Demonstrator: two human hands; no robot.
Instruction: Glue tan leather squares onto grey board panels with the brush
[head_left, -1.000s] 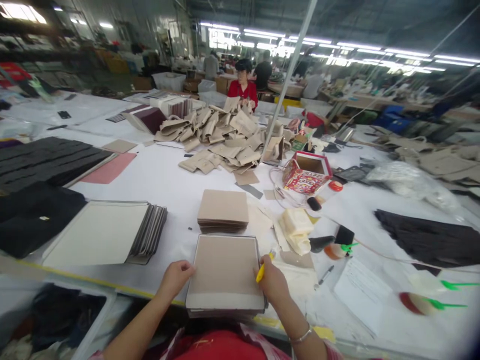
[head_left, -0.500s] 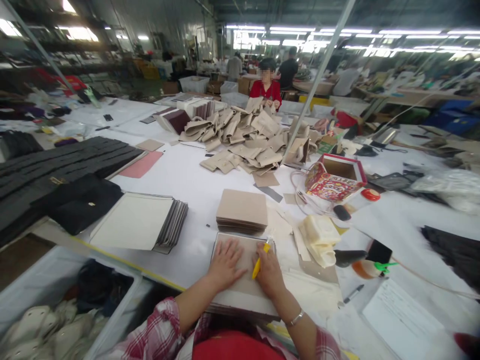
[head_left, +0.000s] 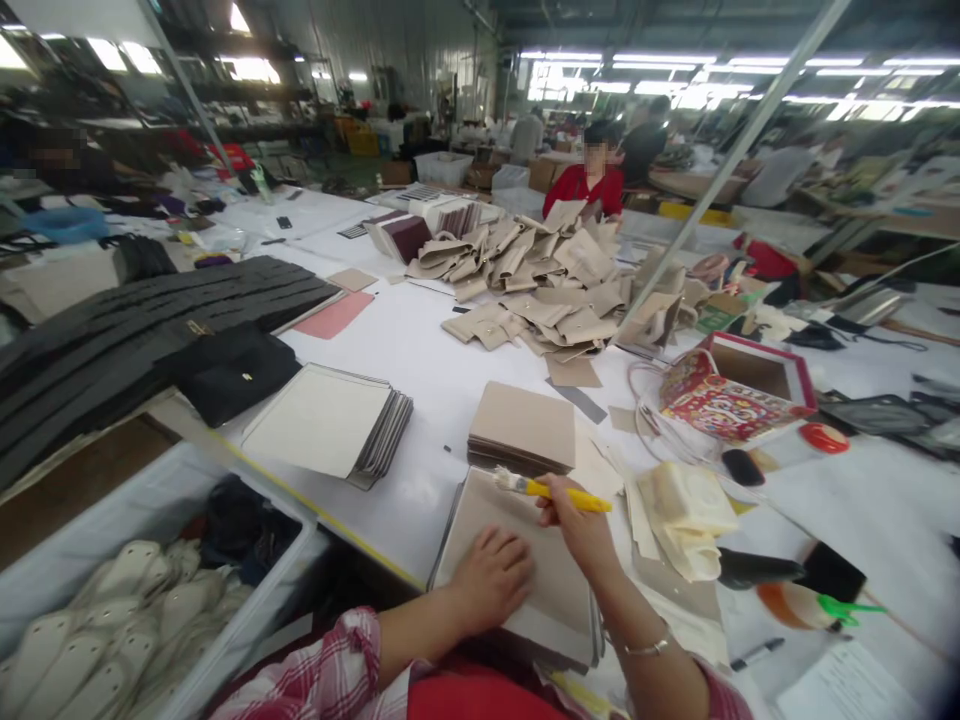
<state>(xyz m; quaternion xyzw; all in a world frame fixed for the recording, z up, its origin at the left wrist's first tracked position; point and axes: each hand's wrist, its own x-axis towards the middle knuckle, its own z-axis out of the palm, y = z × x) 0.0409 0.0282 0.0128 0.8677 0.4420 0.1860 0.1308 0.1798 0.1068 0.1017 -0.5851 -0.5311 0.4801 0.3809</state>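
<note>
My right hand grips a yellow-handled brush above the far part of a beige panel. Its pale bristles point left, near the panel's far edge. Flat on the same beige panel lies my left hand, fingers together and slightly bent. That panel tops a stack directly in front of me. Just beyond it sits a second stack of beige panels. To the left, a stack of white panels with dark edges rests on the table.
A pile of beige pouches covers the far table, with a person in red behind it. At right are a red patterned box, a cream container and a pen. A bin of pale pieces stands at lower left.
The brush has swung from pointing away, close to the panel, to lying crosswise with its bristles leftward. My left hand has slid nearer to me. The view has turned left.
</note>
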